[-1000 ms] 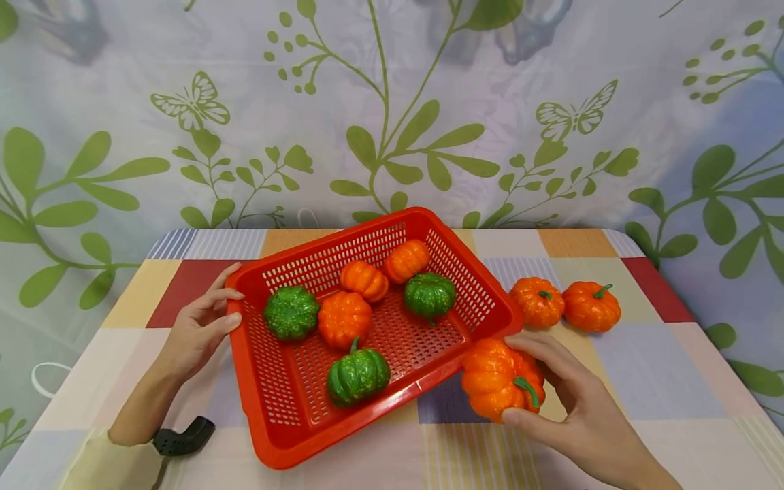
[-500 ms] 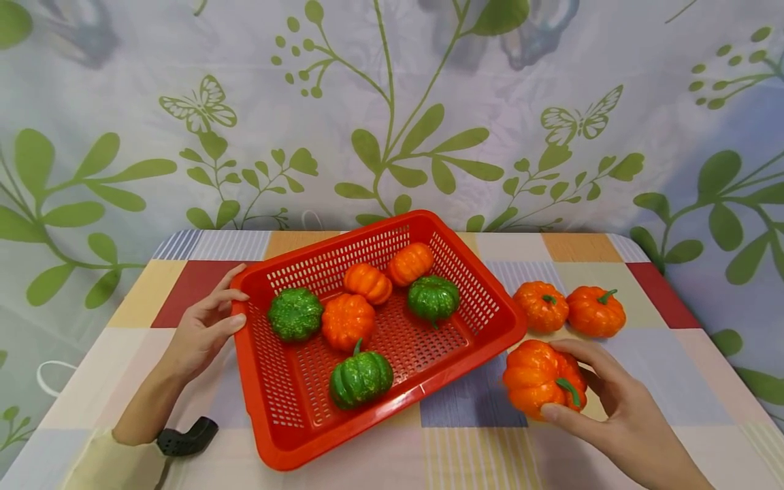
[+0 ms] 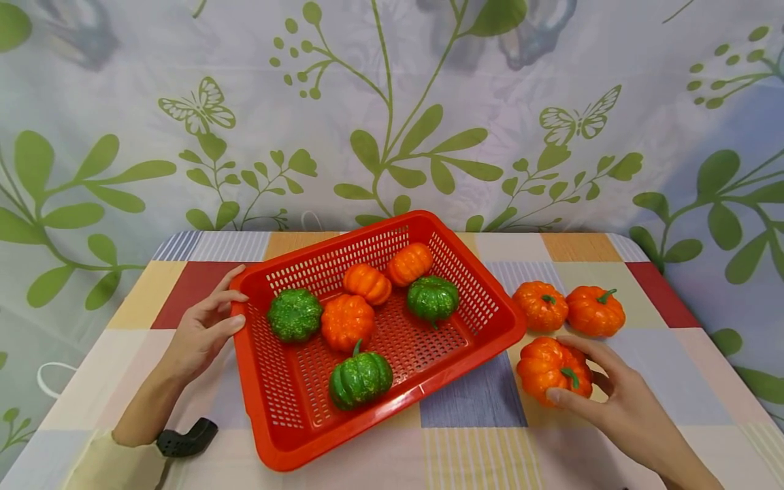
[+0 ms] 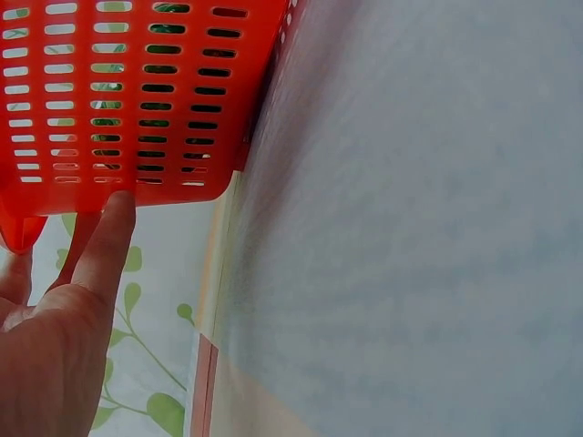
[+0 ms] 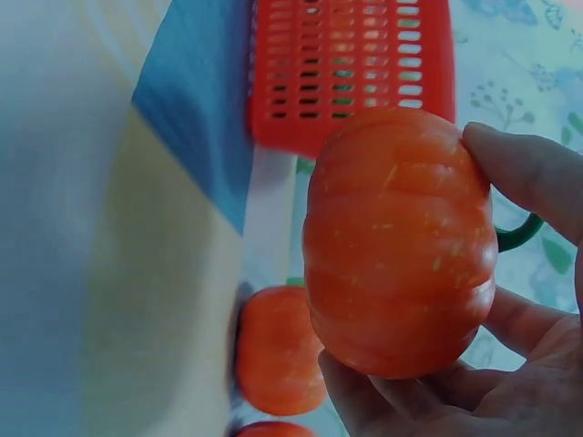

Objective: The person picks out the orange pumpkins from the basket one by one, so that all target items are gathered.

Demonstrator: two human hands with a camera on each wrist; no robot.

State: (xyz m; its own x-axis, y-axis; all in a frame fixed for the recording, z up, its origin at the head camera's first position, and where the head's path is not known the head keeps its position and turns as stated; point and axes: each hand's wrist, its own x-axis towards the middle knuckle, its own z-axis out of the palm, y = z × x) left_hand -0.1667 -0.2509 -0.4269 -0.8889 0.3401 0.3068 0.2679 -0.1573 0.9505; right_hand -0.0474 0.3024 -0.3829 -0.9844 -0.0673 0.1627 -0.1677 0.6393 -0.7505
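Note:
A red plastic basket [image 3: 401, 401] with slotted walls stands slanted on the table. My left hand [image 3: 205, 333] holds its left rim, thumb and fingers at the edge; in the left wrist view one fingertip touches the outer wall [image 4: 164, 109]. Three small orange pumpkins [image 3: 348, 323] and three green ones [image 3: 361, 379] lie inside. To the right of the basket, my right hand [image 3: 618, 395] grips another orange pumpkin [image 3: 548, 367] between thumb and fingers, its green stem toward the palm. The right wrist view shows this pumpkin [image 5: 401, 246] up close, its ribbed side facing the camera.
Two more orange pumpkins, one on the left [image 3: 540, 306] and one on the right [image 3: 595, 311], sit side by side beyond the right hand. A black curved object [image 3: 187, 437] is by the left wrist. A leaf-patterned curtain [image 3: 392, 102] hangs behind the checkered table [image 3: 471, 449].
My right hand has carried the gripped pumpkin rightward, away from the basket's front right corner and toward the two loose pumpkins. My left hand keeps its place on the rim.

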